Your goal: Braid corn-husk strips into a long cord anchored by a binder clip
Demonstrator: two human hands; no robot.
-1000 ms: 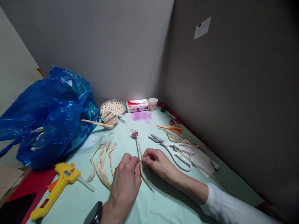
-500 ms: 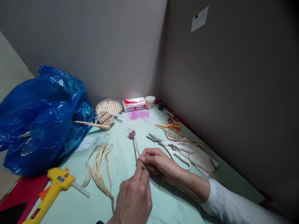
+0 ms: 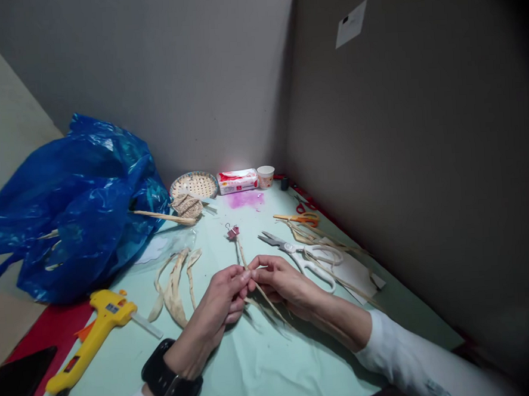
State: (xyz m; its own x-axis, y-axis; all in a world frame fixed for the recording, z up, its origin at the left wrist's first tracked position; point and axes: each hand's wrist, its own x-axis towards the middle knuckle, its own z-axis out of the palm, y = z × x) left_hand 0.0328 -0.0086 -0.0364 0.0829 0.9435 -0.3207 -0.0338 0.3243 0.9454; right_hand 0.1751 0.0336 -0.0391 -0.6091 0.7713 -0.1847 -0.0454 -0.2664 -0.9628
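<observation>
While a reddish binder clip (image 3: 233, 232) grips the far end of a twisted, straw-coloured strand (image 3: 241, 250), I pinch that strand lower down, the fingers of my left hand (image 3: 225, 291) and right hand (image 3: 284, 283) meeting around it. It runs over the middle of the counter (image 3: 239, 373), and loose, partly blurred tails slant from my grip toward the near edge. Just left of my left hand lie dry husk strips (image 3: 173, 290); closer to the counter's left edge rests a yellow glue gun (image 3: 107, 309), a blue plastic bag (image 3: 89, 191) beyond it. Near my right hand, white-handled scissors (image 3: 294, 250) overlap a pale card (image 3: 357, 282) toward the right edge, with orange scissors (image 3: 298, 218) farther off. Along the far edge sit a woven basket (image 3: 196, 185), a tissue pack (image 3: 238, 181) and a paper cup (image 3: 266, 177).
</observation>
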